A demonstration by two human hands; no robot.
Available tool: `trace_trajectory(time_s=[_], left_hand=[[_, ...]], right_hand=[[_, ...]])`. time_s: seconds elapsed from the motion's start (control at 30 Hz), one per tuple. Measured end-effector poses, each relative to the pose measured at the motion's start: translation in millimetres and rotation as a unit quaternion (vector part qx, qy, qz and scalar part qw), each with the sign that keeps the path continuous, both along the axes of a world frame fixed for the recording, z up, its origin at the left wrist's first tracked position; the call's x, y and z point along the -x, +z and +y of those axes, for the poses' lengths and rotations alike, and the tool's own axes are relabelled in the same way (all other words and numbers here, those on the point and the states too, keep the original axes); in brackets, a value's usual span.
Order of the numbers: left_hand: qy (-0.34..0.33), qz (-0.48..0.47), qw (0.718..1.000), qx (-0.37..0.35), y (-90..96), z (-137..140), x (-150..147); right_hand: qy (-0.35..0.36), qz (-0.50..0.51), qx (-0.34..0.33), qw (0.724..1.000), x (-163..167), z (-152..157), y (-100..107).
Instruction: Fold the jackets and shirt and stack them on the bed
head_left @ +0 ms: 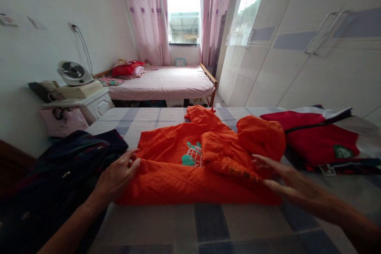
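One dark navy, shiny-buttoned garment [68,166], leftmost; left hand [122,174] half-curled, grip unclear, at the edge of an orange hooded fabric jacket [184,186], partly folded on a blue-and-white checked sheet [166,226]; right hand [278,176] open, fingers parted, touching its right part.

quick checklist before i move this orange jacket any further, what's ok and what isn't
1. Left hand at the orange jacket's left end: ok.
2. Right hand closed on the cloth: not ok, thumb and fingers are spread apart.
3. Hood lying flat: not ok, it bulges up at the right.
4. Sleeve with the hood brought in over the front: sleeve ok, hood not ok, it sits at the side.
5. Print fully showing: not ok, partly covered by cloth.
6. Red jacket clear of the hood: cannot tell, they lie very close.
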State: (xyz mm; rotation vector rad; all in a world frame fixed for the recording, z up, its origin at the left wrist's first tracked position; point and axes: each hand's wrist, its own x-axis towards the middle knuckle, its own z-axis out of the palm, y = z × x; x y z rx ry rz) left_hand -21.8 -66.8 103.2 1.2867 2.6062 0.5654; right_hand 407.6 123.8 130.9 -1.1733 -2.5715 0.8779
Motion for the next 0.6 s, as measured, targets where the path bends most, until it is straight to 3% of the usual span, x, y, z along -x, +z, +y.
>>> trace_trajectory(time_s=[0.13, 0.27, 0.33, 0.43, 0.5, 0.6], left_hand=[[0.011, 0.02, 1.0, 0.008, 11.2, 41, 21], [0.001, 0.049, 0.998, 0.026, -2.9, 72, 31], [-0.001, 0.063, 0.998, 0.029, -10.0, 77, 31], [0.008, 0.085, 0.996, 0.022, -13.7, 76, 36], [0.011, 0.099, 0.995, 0.014, -10.2, 73, 43], [-0.007, 0.119, 0.993, -0.012, 3.4, 69, 45]], right_hand=[[0.063, 0.037, -0.156, 0.985, 46, 32, 20], [0.081, -0.074, -0.33, 0.938, 75, 72, -7], [0.032, -0.147, -0.35, 0.924, 72, 87, -29], [-0.056, -0.202, -0.322, 0.923, 57, 97, -51], [-0.081, -0.214, -0.297, 0.927, 49, 100, -54], [-0.062, -0.21, -0.297, 0.93, 50, 96, -41]])
